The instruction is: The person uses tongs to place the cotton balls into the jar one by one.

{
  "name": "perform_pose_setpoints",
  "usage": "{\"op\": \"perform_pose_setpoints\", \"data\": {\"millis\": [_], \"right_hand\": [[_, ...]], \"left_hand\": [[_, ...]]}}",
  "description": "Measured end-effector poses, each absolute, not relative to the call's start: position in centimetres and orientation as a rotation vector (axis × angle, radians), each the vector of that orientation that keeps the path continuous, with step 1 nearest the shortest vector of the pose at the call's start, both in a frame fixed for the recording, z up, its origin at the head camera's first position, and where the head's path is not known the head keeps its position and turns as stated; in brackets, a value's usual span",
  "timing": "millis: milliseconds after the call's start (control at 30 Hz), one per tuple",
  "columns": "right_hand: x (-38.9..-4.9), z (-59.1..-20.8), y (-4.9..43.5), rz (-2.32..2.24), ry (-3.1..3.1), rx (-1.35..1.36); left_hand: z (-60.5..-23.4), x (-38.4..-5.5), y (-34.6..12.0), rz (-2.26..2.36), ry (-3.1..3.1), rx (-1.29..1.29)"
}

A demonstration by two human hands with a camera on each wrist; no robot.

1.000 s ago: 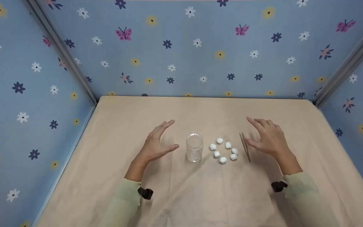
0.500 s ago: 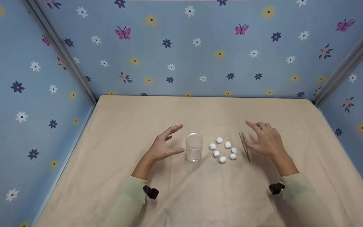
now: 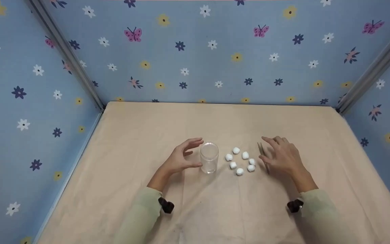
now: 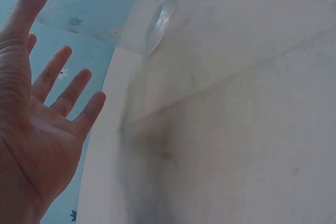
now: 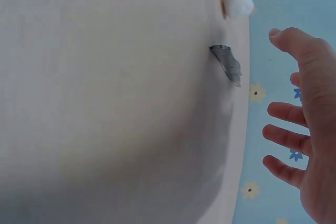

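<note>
A clear cylindrical jar (image 3: 209,164) stands upright on the table, and in the left wrist view the same jar (image 4: 110,11) lies across the top. My left hand (image 3: 178,158) is at its left side, thumb and fingers spread around the near wall; whether they touch it I cannot tell. To the jar's right, several white cotton balls (image 3: 239,171) form a loose ring. Metal tweezers (image 3: 263,156) lie beyond them, partly hidden under my right hand (image 3: 283,157). That hand hovers with bent, parted fingers and holds nothing; the tweezers' end (image 5: 227,64) shows below its thumb in the right wrist view.
A beige cloth covers the table (image 3: 141,125). Blue flowered panels (image 3: 195,51) rise at the back and both sides, joined by grey metal posts (image 3: 64,56) in the corners. Both wrists carry small black cameras (image 3: 166,205).
My left hand has moved right, up to the jar. My right hand has shifted slightly left and lower over the tweezers, its fingers drawing closer together. Jar, cotton balls and tweezers stay put.
</note>
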State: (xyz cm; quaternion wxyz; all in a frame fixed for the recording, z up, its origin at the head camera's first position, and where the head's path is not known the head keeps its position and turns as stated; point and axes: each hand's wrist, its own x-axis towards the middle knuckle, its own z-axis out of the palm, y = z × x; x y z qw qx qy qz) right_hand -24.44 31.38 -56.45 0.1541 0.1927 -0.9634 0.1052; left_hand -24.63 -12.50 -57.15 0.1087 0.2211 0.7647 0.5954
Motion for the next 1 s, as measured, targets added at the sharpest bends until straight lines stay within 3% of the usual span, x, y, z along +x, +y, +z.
{"op": "perform_pose_setpoints", "data": {"millis": [1000], "right_hand": [[-24.2, -57.8, 31.0, 0.321, -3.005, 0.398]], "left_hand": [[-58.4, -23.7, -10.6, 1.814, 2.16, 0.616]]}}
